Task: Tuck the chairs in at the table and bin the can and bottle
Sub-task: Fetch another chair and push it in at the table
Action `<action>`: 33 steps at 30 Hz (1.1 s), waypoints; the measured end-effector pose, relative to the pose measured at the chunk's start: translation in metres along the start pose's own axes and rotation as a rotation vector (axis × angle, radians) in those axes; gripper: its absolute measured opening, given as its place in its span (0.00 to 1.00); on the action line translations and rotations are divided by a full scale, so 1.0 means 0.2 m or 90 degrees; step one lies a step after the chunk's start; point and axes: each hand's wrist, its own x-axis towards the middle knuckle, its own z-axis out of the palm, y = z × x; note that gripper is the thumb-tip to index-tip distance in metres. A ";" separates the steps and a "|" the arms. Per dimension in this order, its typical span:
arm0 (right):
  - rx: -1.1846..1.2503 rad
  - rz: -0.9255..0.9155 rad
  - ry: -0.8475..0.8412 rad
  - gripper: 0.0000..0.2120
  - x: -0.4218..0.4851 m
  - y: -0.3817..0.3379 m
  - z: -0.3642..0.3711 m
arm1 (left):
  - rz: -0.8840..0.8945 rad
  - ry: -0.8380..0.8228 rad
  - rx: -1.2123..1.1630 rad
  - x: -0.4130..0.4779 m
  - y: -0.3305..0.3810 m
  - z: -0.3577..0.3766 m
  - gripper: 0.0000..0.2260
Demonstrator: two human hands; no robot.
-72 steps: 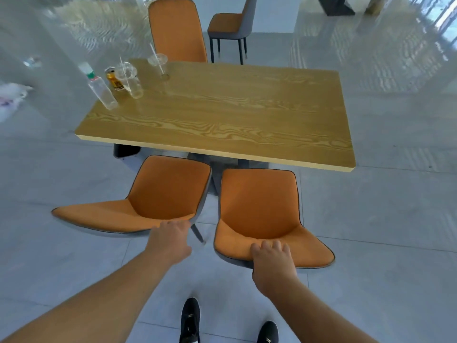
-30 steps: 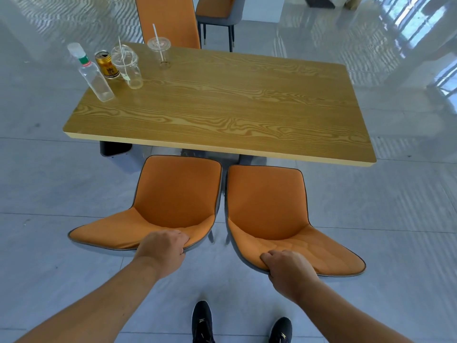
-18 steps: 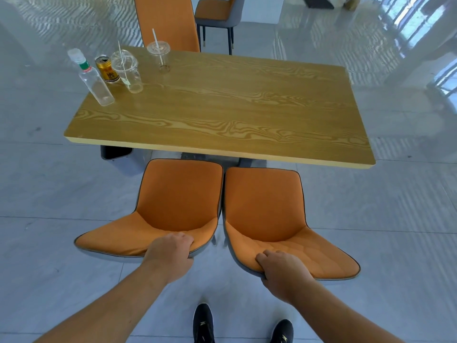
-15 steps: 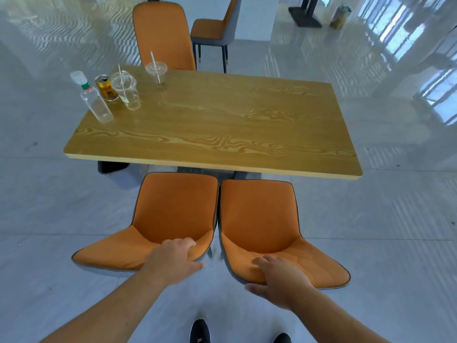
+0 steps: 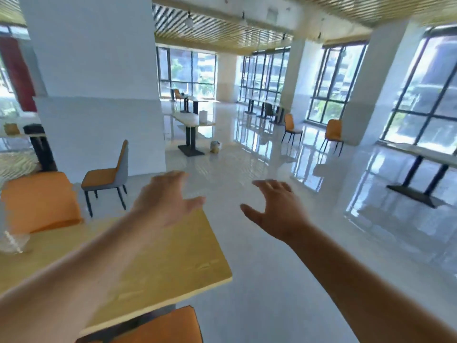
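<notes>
The view has swung up into the room. My left hand point(image 5: 165, 201) floats open above the far right corner of the wooden table point(image 5: 178, 263), holding nothing. Open too, my right hand point(image 5: 274, 209) hangs over the floor to the right of the table. The top of one orange chair point(image 5: 170, 326) pokes out under the table's near edge. Another orange chair point(image 5: 39, 201) stands behind the table at the left. A clear plastic cup point(image 5: 13, 242) rests on the table at the far left edge. The can and the bottle are out of view.
A grey-backed orange chair point(image 5: 108, 177) stands by a big white pillar point(image 5: 99, 82). Further tables point(image 5: 190, 125) and chairs point(image 5: 291, 128) dot the shiny floor. A black-footed table point(image 5: 420, 174) stands right, near the windows.
Both hands have let go of the two chair backs and risen, fingers spread. The camera has tilted up from the table and chairs toward the room.
</notes>
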 end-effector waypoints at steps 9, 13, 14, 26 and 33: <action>-0.107 -0.043 0.182 0.39 0.45 0.92 -0.96 | 0.176 0.229 -0.021 0.78 1.33 -0.24 0.41; -0.117 -0.032 0.210 0.39 0.56 1.27 -1.06 | 0.192 0.213 -0.016 1.00 1.61 -0.08 0.41; -0.116 -0.028 0.213 0.39 0.59 1.36 -1.05 | 0.196 0.207 -0.012 1.05 1.65 -0.02 0.41; -0.183 0.038 0.102 0.38 1.37 2.37 -0.47 | 0.179 0.096 -0.107 2.23 1.94 1.03 0.38; -0.204 0.134 0.010 0.37 1.77 3.01 -0.26 | 0.187 -0.008 -0.097 2.99 2.04 1.46 0.38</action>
